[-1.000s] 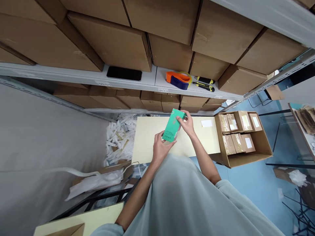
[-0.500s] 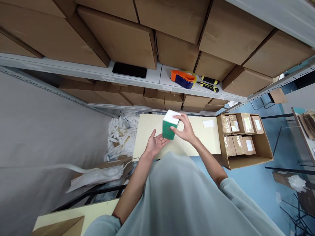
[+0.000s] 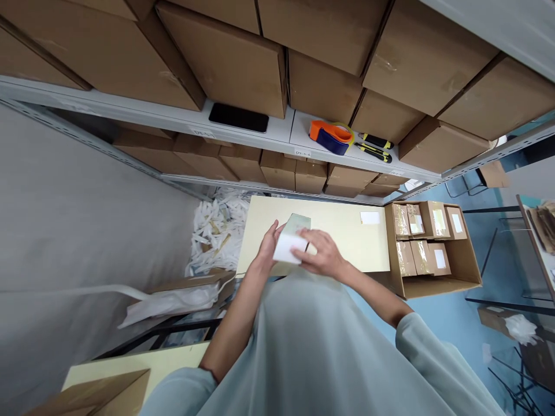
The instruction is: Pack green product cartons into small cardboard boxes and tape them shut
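Note:
A small white and green box (image 3: 289, 248) is held in front of me, above the pale yellow tabletop (image 3: 338, 231). Its white end faces toward me, and the pale green side is turned up. My left hand (image 3: 267, 247) grips it along the left, thumb raised beside it and the other fingers mostly hidden behind. From the right, my right hand (image 3: 321, 252) pinches the box, with its thumb on the white end and bent fingers over the edge.
An open carton (image 3: 455, 263) with several small taped boxes stands at the table's right end. Shredded paper (image 3: 219, 231) is heaped at the left. The shelf ahead bears a black phone (image 3: 238, 117), an orange and blue tape dispenser (image 3: 332, 137), utility knives (image 3: 375, 147) and cardboard boxes (image 3: 225, 63).
The box has tipped toward me and come lower, so its white end now faces me. My left hand has gone from an open palm under it to gripping its side.

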Demonstrator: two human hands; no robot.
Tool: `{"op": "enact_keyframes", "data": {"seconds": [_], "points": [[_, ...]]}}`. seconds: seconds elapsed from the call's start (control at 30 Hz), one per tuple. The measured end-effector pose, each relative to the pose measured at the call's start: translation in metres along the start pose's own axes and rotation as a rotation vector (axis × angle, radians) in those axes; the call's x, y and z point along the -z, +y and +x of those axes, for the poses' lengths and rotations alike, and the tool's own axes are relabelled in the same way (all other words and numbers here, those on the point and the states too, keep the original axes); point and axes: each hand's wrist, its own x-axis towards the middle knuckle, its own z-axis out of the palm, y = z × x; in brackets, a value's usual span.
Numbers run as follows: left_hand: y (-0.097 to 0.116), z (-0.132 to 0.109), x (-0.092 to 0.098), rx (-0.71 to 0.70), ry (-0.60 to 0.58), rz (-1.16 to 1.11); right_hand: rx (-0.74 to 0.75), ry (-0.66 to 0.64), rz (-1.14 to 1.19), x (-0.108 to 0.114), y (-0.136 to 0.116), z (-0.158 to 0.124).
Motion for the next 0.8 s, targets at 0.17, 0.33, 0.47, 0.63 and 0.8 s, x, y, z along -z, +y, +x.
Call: {"op": "enact_keyframes", "data": {"seconds": [0.17,0.33,0.47,0.63,0.8], "points": [[-0.009,-0.025,-0.004,0.019,-0.031,-0.04,-0.331,0.478,0.148,0.05,0.051,0.045],[0.007,-0.046,-0.021,-0.267,0.008,0.31,-0.715,0.616,0.441,0.073,0.107,0.068],[0.035,-0.043,-0.033,-0.451,0.07,0.478,-0.996,0.405,0.678,0.043,0.119,0.055],[0.06,-0.023,-0.034,-0.476,0.11,0.415,-1.263,-0.07,0.915,-0.024,0.104,0.028],[0.058,-0.014,-0.023,-0.4,0.052,0.4,-1.252,-0.173,0.98,-0.062,0.091,0.01]]}}
